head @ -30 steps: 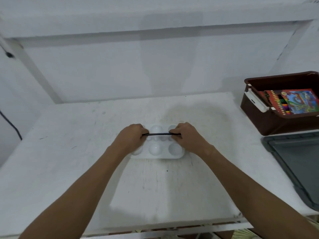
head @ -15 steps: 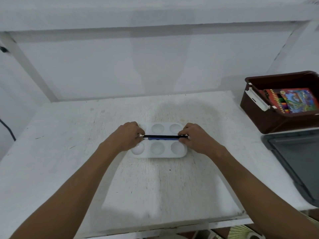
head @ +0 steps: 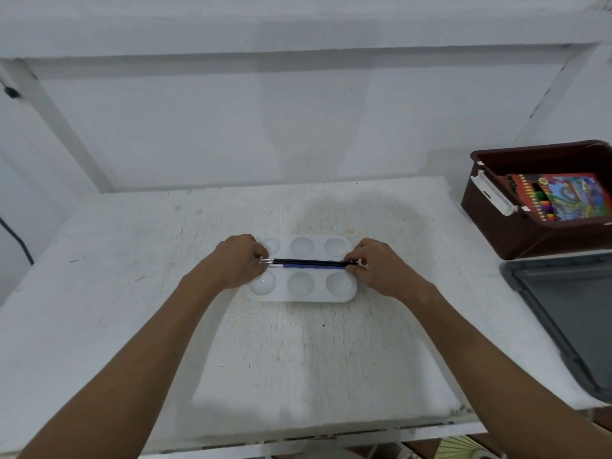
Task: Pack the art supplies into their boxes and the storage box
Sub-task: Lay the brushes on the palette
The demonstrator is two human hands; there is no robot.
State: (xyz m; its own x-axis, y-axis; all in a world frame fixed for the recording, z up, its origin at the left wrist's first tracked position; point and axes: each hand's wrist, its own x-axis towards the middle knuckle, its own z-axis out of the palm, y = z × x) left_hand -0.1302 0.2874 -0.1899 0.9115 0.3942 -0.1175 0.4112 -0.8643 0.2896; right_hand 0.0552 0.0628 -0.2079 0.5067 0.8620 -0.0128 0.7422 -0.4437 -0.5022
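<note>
**Both hands hold paintbrushes over the palette**

A white plastic paint palette with six round wells (head: pixel 303 294) lies flat near the middle of the rough white-painted bench (head: pixel 298 359). Across its central strip, between the two rows of wells, run thin paintbrushes with black and blue handles (head: pixel 311 263), lying side by side and roughly level, metal ferrules toward the left. The left hand (head: pixel 236 261) has its fingers curled round the ferrule end of the brushes, covering the palette's left edge. The right hand (head: pixel 381 270) pinches the other end of the handles with curled fingertips, at the palette's right edge. How many brushes there are cannot be told for certain.

Well apart, at the bench's right side, stands a dark brown plastic storage box (head: pixel 530 236) with a white latch; inside it lies a colourful cardboard box of coloured pencils (head: pixel 569 197). Just in front of it rests a flat grey plastic lid (head: pixel 569 313), reaching past the frame's right edge.
</note>
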